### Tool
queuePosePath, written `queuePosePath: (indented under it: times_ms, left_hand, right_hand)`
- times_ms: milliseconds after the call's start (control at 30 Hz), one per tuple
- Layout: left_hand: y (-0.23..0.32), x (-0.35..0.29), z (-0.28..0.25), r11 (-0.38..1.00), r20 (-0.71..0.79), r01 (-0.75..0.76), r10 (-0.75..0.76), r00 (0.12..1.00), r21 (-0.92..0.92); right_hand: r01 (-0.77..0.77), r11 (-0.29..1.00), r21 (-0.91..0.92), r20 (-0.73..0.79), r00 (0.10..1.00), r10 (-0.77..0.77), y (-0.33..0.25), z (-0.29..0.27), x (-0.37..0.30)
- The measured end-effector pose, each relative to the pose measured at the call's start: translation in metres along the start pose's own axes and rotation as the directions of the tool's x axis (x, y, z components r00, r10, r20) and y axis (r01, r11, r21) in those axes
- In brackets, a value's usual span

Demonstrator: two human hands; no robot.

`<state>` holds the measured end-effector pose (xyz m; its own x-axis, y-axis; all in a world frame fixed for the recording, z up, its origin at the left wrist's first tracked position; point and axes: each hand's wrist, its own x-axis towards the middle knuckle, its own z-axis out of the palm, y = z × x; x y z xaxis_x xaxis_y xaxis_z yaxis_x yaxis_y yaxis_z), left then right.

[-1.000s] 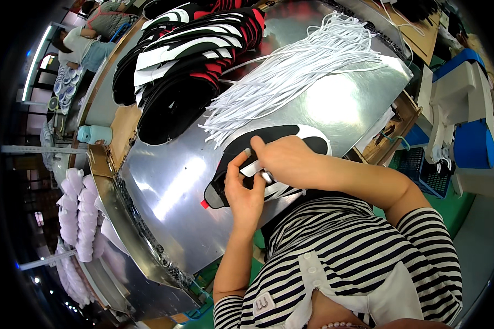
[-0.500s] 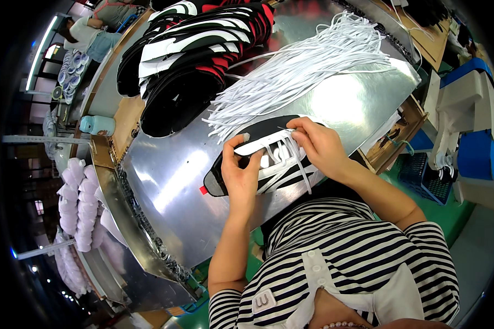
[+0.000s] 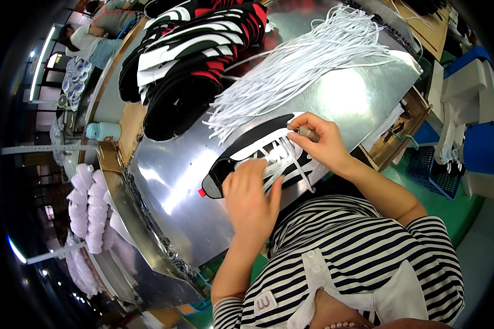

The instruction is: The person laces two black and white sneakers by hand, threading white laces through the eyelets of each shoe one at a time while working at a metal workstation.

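Note:
On the metal tabletop lies a black-and-white shoe upper (image 3: pixel 258 137) with a red tab at its heel end. White laces (image 3: pixel 282 153) cross its opening, and a loose end trails over the near side. My right hand (image 3: pixel 326 143) is at the toe end, closed around a small tool (image 3: pixel 307 133) with a greyish-brown handle; its tip is too small to make out. My left hand (image 3: pixel 250 200) is slightly blurred over the heel half, back upward. Its thumb stands apart from its fingers, whose tips are over the laced opening.
A pile of black, white and red shoe uppers (image 3: pixel 195 60) stands at the far left. Beside it spreads a bundle of white laces (image 3: pixel 302 74). A light-blue bottle (image 3: pixel 103 131) stands by the left edge. Right of the table is a blue basket (image 3: pixel 431 172). Another person (image 3: pixel 90 44) sits far left.
My left hand has let go of the upper's edge and drawn back toward me, turning back upward. My right hand has shifted slightly, and the tool's handle now shows in it.

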<state>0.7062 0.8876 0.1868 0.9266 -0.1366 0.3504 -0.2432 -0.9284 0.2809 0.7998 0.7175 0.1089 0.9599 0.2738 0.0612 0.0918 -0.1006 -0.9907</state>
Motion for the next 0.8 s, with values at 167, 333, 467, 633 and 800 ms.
queuePosePath:
  times_ms: [167, 333, 467, 633, 800]
  left_hand:
    - [-0.01, 0.0, 0.027, 0.987, 0.107, 0.144, -0.136, 0.985, -0.066]
    - [-0.008, 0.004, 0.027, 0.965, 0.093, 0.145, -0.128, 0.987, -0.217]
    - [-0.011, 0.017, 0.021, 0.984, 0.049, 0.055, -0.047, 0.998, -0.169]
    - [-0.023, 0.018, 0.03, 0.989, 0.14, 0.105, -0.089, 0.986, -0.108]
    - [-0.025, 0.031, 0.02, 0.994, 0.356, 0.075, -0.043, 0.934, -0.076]
  right_hand:
    - [-0.121, 0.981, -0.15, 0.09, 0.987, 0.136, 0.005, -0.011, -0.039]
    - [-0.165, 0.948, -0.271, 0.219, 0.949, 0.227, -0.005, -0.005, -0.046]
    - [-0.444, 0.882, 0.156, 0.557, 0.777, 0.292, -0.006, -0.011, -0.056]
    - [-0.238, 0.949, 0.206, 0.576, 0.814, 0.08, 0.007, -0.011, -0.075]
    - [-0.032, 0.998, 0.058, 0.18, 0.984, 0.021, -0.016, -0.008, -0.015]
